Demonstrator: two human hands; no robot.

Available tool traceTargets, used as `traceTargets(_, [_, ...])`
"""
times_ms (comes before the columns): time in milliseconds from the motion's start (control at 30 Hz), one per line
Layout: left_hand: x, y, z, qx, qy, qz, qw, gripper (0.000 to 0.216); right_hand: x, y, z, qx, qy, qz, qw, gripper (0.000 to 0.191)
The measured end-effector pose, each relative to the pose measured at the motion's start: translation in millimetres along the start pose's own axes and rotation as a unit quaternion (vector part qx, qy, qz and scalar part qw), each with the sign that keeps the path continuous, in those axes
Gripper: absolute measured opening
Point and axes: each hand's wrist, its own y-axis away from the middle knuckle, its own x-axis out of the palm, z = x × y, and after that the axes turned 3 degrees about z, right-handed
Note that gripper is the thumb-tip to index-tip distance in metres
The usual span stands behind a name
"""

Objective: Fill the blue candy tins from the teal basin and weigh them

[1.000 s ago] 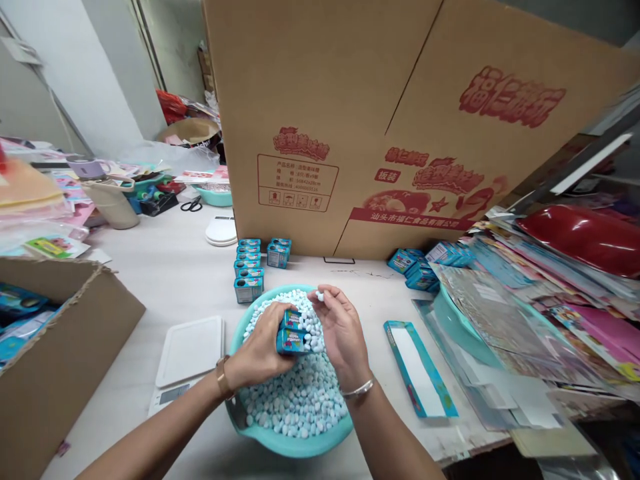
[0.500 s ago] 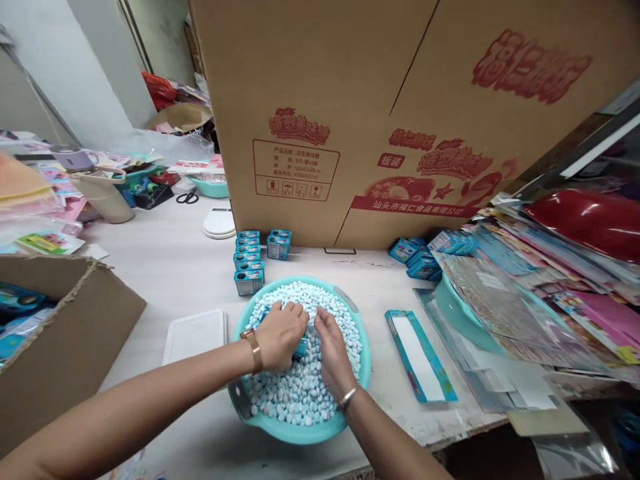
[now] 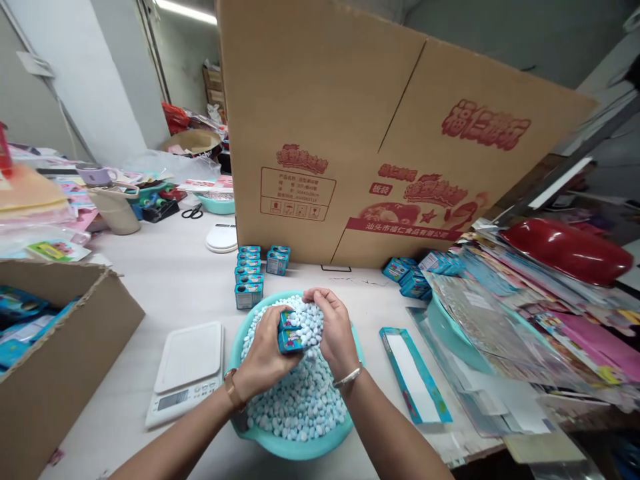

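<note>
Rightward point boxes (image 3: pixel 290 341) gripped in left hand (image 3: pixel 267 350), pellets (image 3: pixel 311 324) heaped there; long axis, right hand's (image 3: pixel 337 333) hold unclear.

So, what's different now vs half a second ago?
Left hand has turned and lifted the two small blue boxes out of the candies; a heap now sits against them. Right hand has moved up, cupped beside that heap. The scale's display, hidden behind the left arm before, now shows. Left hand kept its hold; bowl, standing boxes and flat tray stayed put.
</note>
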Motion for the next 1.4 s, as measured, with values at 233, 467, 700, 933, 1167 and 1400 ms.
traceTargets(233, [-5,2,2,-0.002,0.016,0.011,1.0,0.071,-5,8,-3,0.023,-0.003,0.009,1.0,0.018])
traceTargets(467, [-3,-1,-3,-0.031,0.099,0.035,0.994,0.071,-3,6,1,0.023,0.0,0.027,0.999,0.017])
traceTargets(700, [-16,6,-1,-0.052,0.16,0.081,0.982,0.077,-14,7,9,0.054,-0.031,0.059,0.996,0.02])
traceTargets(933, [-6,11,-2,-0.062,0.2,0.077,0.975,0.074,-10,20,-19,0.03,0.028,0.006,0.999,0.029])
traceTargets(1167, [-1,10,-2,-0.035,0.185,0.078,0.979,0.074,-13,22,-18,0.0,0.069,0.003,0.998,0.03])
traceTargets(1400, [-4,13,-2,-0.024,0.226,0.085,0.97,0.076,-12,30,-14,-0.001,0.096,0.024,0.995,0.031])
